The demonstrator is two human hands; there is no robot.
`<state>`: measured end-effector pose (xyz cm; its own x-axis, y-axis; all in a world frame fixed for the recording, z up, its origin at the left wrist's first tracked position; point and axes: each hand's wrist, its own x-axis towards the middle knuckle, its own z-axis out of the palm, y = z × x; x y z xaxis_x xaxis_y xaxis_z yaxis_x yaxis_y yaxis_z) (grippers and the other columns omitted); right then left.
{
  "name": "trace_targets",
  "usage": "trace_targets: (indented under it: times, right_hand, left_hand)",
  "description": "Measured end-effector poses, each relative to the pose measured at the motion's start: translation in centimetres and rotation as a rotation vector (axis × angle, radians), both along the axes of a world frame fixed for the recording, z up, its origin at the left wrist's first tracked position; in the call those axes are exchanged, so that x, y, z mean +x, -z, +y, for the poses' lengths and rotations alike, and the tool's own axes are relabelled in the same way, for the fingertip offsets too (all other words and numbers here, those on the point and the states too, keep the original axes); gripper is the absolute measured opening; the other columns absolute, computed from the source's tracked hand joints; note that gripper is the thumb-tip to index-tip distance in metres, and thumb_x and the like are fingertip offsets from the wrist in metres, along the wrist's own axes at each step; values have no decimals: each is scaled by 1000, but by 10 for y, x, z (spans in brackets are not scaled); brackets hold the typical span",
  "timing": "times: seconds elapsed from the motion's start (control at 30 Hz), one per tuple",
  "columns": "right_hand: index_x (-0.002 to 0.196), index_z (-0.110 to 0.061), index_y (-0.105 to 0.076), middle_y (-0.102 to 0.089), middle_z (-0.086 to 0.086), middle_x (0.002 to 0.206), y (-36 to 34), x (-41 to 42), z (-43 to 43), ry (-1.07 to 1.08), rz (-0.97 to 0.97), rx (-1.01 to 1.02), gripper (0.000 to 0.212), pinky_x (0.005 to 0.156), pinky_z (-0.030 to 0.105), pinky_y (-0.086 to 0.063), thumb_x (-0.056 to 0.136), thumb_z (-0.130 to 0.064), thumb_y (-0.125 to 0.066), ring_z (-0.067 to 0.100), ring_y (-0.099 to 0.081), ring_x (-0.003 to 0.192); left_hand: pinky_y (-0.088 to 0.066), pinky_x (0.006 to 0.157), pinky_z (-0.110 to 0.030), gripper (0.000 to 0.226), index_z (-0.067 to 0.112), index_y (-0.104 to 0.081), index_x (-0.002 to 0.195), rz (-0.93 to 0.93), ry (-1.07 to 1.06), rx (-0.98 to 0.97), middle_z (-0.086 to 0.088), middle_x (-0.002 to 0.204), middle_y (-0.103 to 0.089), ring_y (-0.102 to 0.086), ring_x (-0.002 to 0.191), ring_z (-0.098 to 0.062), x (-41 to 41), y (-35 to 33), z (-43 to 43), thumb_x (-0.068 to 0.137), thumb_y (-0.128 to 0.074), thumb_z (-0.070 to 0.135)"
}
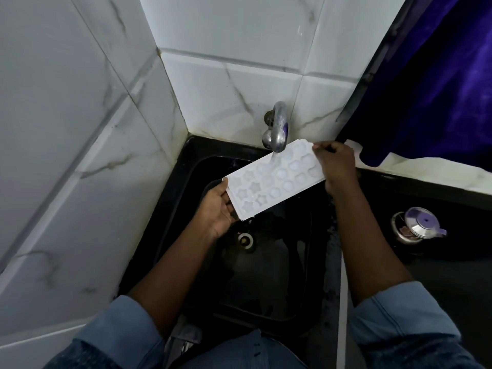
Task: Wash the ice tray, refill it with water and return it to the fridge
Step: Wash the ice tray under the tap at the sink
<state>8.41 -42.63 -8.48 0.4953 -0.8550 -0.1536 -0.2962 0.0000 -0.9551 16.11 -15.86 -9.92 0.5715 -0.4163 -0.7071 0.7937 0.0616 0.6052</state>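
Head view: the white ice tray (274, 179) is slanted over the black sink (266, 288), right under the tap (278, 129), water running onto its moulds. The right grip (336, 163) clasps the far end. The left grip (217, 209) holds the near end, fingers seemingly tucked underneath. A lidded steel pot (416, 227) sits on the bench (447, 272), right.

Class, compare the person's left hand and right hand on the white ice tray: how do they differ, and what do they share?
The left hand grips the near end of the ice tray, the right hand its far end beside the tap. The left hand shows its palm; the right hand shows its back. Both hold the tray under the stream.
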Motion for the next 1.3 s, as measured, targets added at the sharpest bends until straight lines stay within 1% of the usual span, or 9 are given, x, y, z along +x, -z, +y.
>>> trace_targets:
  times: [0.1,0.33,0.47,0.57,0.73,0.83,0.93,1.13,1.3]
  right_hand:
    - [81,-20,-77,-75,-8,81,10,9,21,-5,3,85,12,69,18,-55,90,-13,-74,4,-67,74]
    - [78,-19,-74,-73,-2,79,29,29,61,-33,-13,244,17,75,29,-54,89,-7,-74,11,-64,76]
    - [80,-18,-76,-76,8,86,36,36,77,-62,-5,345,17,88,47,-60,89,-4,-72,23,-68,82]
    - [84,-13,-75,-75,13,89,36,37,84,-83,-22,394,16,89,48,-58,91,0,-69,27,-67,85]
    - [95,-4,-75,-75,24,104,33,29,85,-113,-16,439,10,92,53,-58,93,2,-67,32,-70,91]
    - [87,-12,-75,-77,17,103,31,24,76,-77,-1,408,14,94,50,-58,94,-1,-69,34,-74,98]
    - [87,-12,-74,-76,10,94,26,13,60,-16,9,386,13,80,39,-61,95,-2,-68,25,-72,87]
    - [90,-13,-73,-74,0,91,10,-13,20,125,16,301,11,70,24,-55,94,-4,-67,15,-66,81]
    - [97,-11,-75,-74,5,94,-4,-36,-10,194,-13,294,12,61,23,-57,96,-3,-66,18,-68,79]
  left_hand:
    - [-63,65,-39,37,15,-73,111,-13,-67,-10,-3,97,-83,-80,85,-22,7,1,18,109,-50,44]
    - [-58,92,-49,28,11,-73,109,11,-217,4,-10,103,-82,-75,95,-27,17,4,53,107,-56,33]
    - [-60,87,-47,27,9,-73,105,14,-264,8,-10,97,-81,-77,89,-27,22,7,70,107,-57,30]
    - [-59,84,-48,26,9,-72,102,14,-283,17,-9,91,-82,-80,76,-25,23,10,78,107,-56,29]
    - [-62,72,-45,26,9,-72,104,40,-280,6,-11,93,-82,-80,75,-26,24,13,81,107,-56,29]
    - [-60,78,-48,26,8,-72,107,46,-261,-4,-10,95,-82,-81,78,-26,22,10,71,107,-56,29]
    - [-64,76,-47,27,8,-71,118,27,-229,-16,-11,113,-79,-79,91,-27,21,6,53,106,-58,29]
    - [-65,59,-44,25,11,-73,94,26,-135,-74,-9,96,-81,-81,79,-26,25,-7,1,106,-57,27]
    - [-65,75,-45,20,13,-73,97,-4,-49,-114,-8,102,-80,-79,90,-26,26,-14,-39,105,-60,28]
